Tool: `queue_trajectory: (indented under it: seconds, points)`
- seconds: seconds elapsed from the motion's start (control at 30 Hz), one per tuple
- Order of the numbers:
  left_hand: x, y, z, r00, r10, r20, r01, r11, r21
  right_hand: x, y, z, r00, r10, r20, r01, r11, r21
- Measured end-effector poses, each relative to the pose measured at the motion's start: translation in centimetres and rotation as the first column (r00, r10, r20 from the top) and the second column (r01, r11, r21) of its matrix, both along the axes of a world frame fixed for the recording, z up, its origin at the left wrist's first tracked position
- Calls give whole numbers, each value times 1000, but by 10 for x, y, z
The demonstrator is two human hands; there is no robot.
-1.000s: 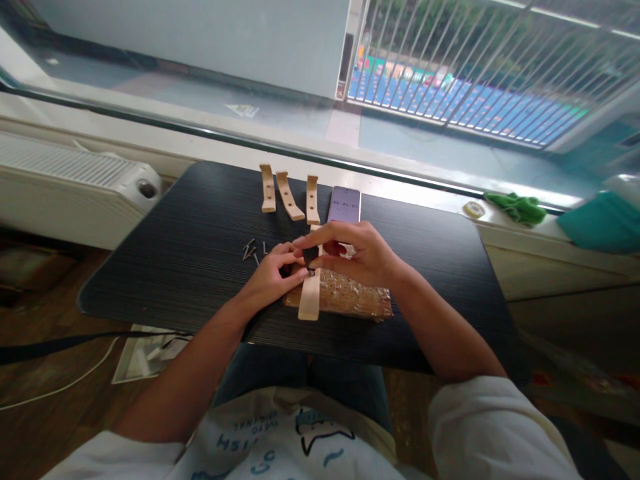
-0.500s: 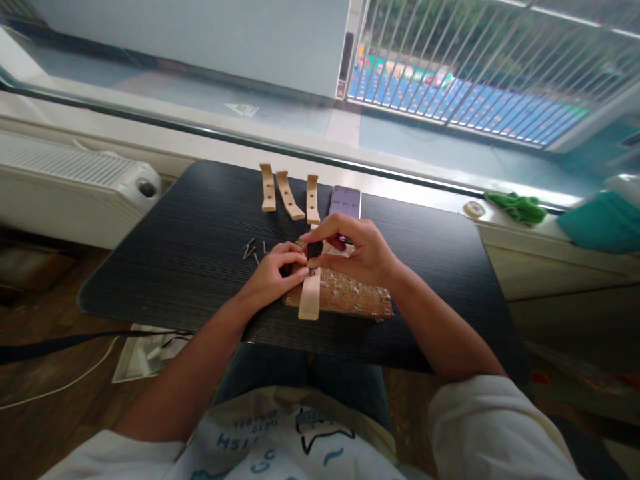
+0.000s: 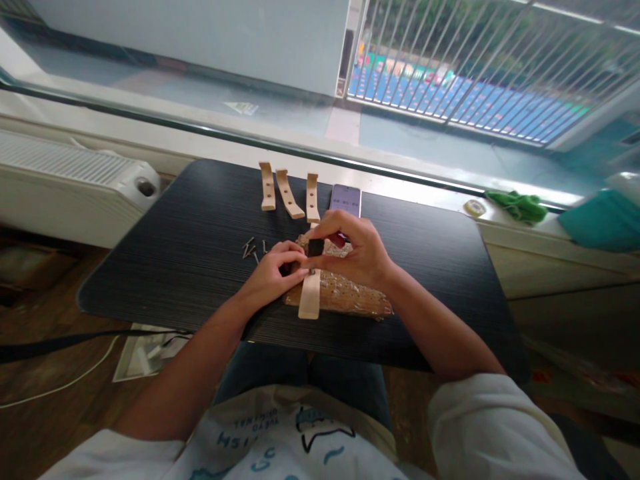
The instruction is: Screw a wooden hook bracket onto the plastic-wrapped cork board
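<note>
A pale wooden hook with a screw in it lies across a brown block wrapped in clear plastic. My left hand rests at the hook's left side, thumb and fingers closed against it beside the screw. Between the thumb and fingers of my right hand is a short, dark, stubby thing, held over the hook just beyond the screw. Its lower end is hidden by my fingers, so its kind does not show. The far part of the hook is mostly covered by both hands.
Three more wooden hooks with holes lie at the back of the black table. A phone is to their right. Several loose screws lie left of my hands. On the windowsill sit a tape roll and green cloth.
My right hand has shifted very slightly with the dark thing still in its fingers. The left hand and the hook stay in place.
</note>
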State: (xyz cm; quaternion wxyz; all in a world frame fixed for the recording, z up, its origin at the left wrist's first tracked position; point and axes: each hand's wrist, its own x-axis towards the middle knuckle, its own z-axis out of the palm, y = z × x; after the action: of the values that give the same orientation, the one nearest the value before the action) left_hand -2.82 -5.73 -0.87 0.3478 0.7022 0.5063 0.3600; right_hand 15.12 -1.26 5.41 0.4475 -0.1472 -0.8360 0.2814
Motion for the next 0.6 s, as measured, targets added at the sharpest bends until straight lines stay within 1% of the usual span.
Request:
queue_trajectory:
  seconds: [0.17, 0.37, 0.53, 0.6]
  points:
    - [0, 0, 0, 1000, -3, -7, 3, 1000, -1, -2, -2, 0, 999, -29, -41, 31, 999, 40]
    - [0, 0, -2, 1000, -11, 0, 11, 1000, -6, -1, -3, 1, 997, -75, 16, 74, 996, 46]
    - [0, 0, -1, 1000, -4, 1, 4, 1000, 10, -1, -3, 4, 998, -58, 25, 54, 987, 148]
    - [0, 0, -2, 1000, -2, -7, 2, 1000, 20, -1, -3, 5, 998, -62, 29, 56, 984, 171]
